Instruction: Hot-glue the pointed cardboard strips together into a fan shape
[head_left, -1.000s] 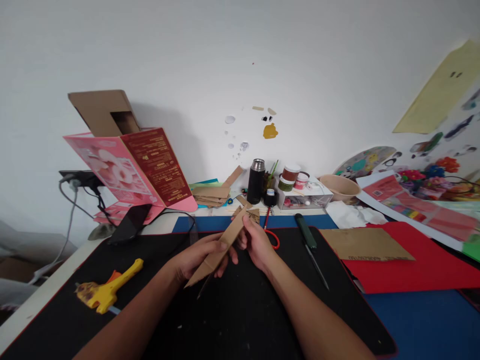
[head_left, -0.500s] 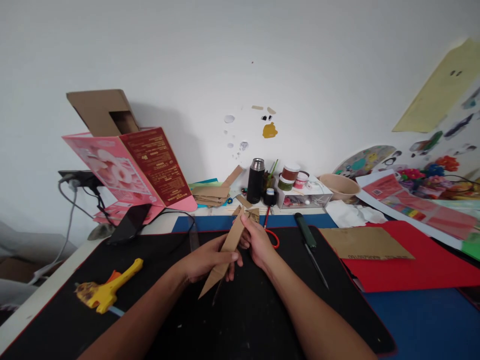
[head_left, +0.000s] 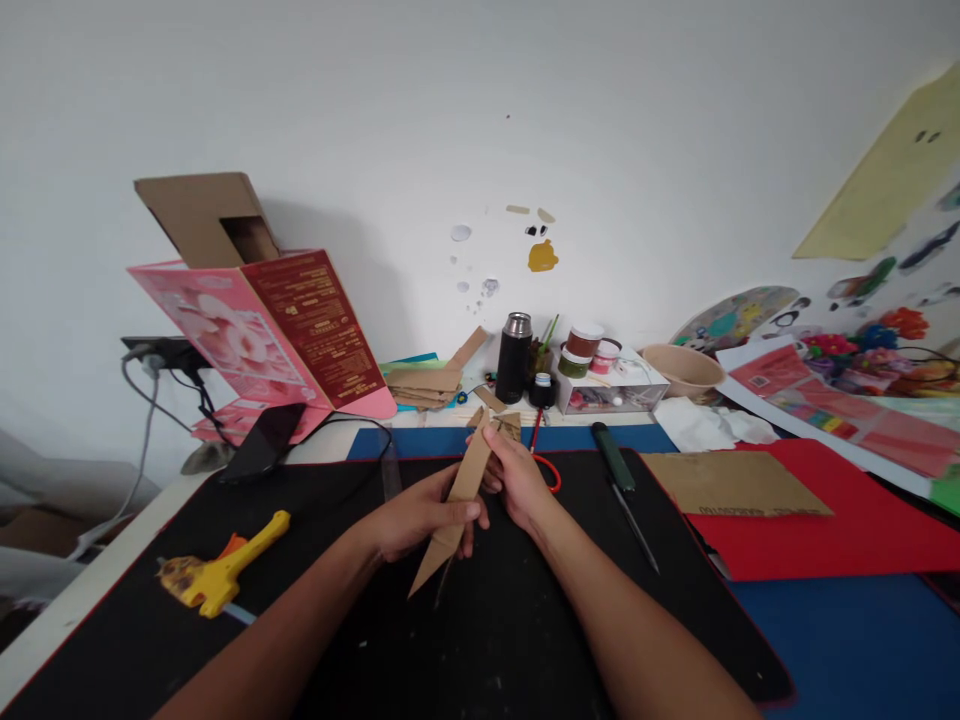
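Note:
A narrow cardboard strip (head_left: 469, 478) with a pointed lower end is held slantwise above the black mat. My left hand (head_left: 427, 515) is closed round its lower half, the thumb lying across its face. Near the strip's upper end, my right hand (head_left: 516, 475) pinches it, thumb on top; its other fingers are partly hidden behind. Another cardboard piece (head_left: 506, 425) shows just beyond my fingertips; whether it is joined to the strip I cannot tell. Below my left hand a thin dark edge hangs beside the strip's point.
On the black mat (head_left: 360, 620) lie a yellow glue gun (head_left: 217, 580) at left, red-handled scissors (head_left: 551, 472) and a green-handled tool (head_left: 615, 460) at right. Behind stand a pink box (head_left: 225, 330), a black bottle (head_left: 514, 360) and paint jars (head_left: 581, 350). Cardboard (head_left: 739, 482) lies on red sheets (head_left: 840, 540).
The whole view has shifted slightly. Both hands keep their hold on the cardboard strip, which is turned a little more upright and looks narrower at its upper end.

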